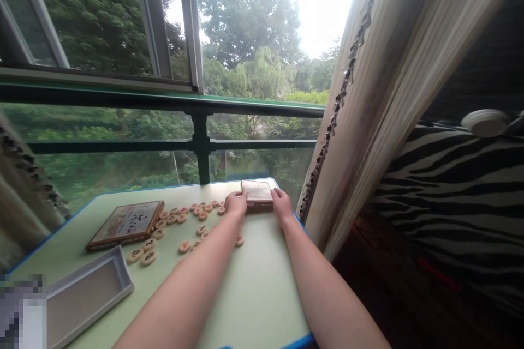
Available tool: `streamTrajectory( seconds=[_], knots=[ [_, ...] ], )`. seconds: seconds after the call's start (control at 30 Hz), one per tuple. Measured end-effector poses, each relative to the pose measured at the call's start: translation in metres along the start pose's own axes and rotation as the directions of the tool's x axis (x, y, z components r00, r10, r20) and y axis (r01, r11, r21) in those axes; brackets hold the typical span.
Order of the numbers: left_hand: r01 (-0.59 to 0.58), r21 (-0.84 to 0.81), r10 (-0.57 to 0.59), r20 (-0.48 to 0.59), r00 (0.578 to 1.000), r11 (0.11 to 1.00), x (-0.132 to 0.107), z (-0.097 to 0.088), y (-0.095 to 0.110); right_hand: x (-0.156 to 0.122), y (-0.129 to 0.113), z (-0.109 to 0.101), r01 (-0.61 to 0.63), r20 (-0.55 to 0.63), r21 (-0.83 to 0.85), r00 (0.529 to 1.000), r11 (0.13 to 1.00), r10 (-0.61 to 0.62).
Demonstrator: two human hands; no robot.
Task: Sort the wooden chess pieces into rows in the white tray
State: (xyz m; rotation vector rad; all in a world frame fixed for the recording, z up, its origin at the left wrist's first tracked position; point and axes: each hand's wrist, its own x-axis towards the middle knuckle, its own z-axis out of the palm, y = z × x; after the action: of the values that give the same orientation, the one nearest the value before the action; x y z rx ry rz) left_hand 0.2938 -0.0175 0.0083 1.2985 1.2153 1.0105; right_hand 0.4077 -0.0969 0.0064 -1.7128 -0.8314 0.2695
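At the far right corner of the table, my left hand point(236, 203) and my right hand point(282, 206) grip a small flat wooden box point(258, 191) with a pale top face. The left fingers close on its left side, the right fingers on its right side. Whether it rests on the table or is raised slightly, I cannot tell. Left of my left hand lie several round Chinese chess pieces point(182, 218) with red or black characters. A few more show beside my left forearm, which partly hides some.
A flat wooden case point(126, 223) with dark lettering lies on the pale green table point(254, 294), left of the pieces. Nearer is a shallow grey open box point(88, 300). A green railing point(200, 144) runs behind the table; a curtain point(360, 120) hangs at the right.
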Motion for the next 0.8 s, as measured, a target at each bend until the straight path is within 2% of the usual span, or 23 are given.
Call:
streamTrajectory(
  seconds=[0.17,0.33,0.47,0.57,0.63,0.73,0.8],
  knots=[
    [-0.016,0.373,0.017,0.001,1.000,0.928,0.018,0.017,0.003,0.001,0.009,0.002,0.118,0.034,-0.240,0.993,0.964,-0.113],
    [-0.082,0.611,0.055,0.063,0.996,0.787,0.015,0.026,0.019,-0.002,0.006,-0.004,0.102,-0.017,-0.402,0.993,0.910,-0.119],
    [-0.144,0.713,0.092,0.111,0.990,0.686,0.007,0.025,0.024,-0.005,0.003,-0.006,0.038,-0.060,-0.543,0.995,0.839,-0.084],
    [-0.220,0.744,0.130,0.178,0.975,0.631,0.002,0.021,0.022,-0.004,0.003,-0.005,0.078,-0.021,-0.563,0.994,0.823,-0.108],
    [-0.310,0.766,0.168,0.261,0.951,0.563,-0.002,0.020,0.020,-0.003,0.006,-0.005,0.111,-0.004,-0.562,0.991,0.819,-0.137],
    [-0.450,0.797,0.202,0.402,0.893,0.402,-0.009,0.019,0.017,0.000,0.011,-0.005,0.117,-0.007,-0.553,0.989,0.825,-0.145],
    [-0.487,0.804,0.202,0.443,0.873,0.341,-0.012,0.020,0.018,0.001,0.013,-0.007,0.097,-0.026,-0.551,0.991,0.829,-0.134]
  ],
)
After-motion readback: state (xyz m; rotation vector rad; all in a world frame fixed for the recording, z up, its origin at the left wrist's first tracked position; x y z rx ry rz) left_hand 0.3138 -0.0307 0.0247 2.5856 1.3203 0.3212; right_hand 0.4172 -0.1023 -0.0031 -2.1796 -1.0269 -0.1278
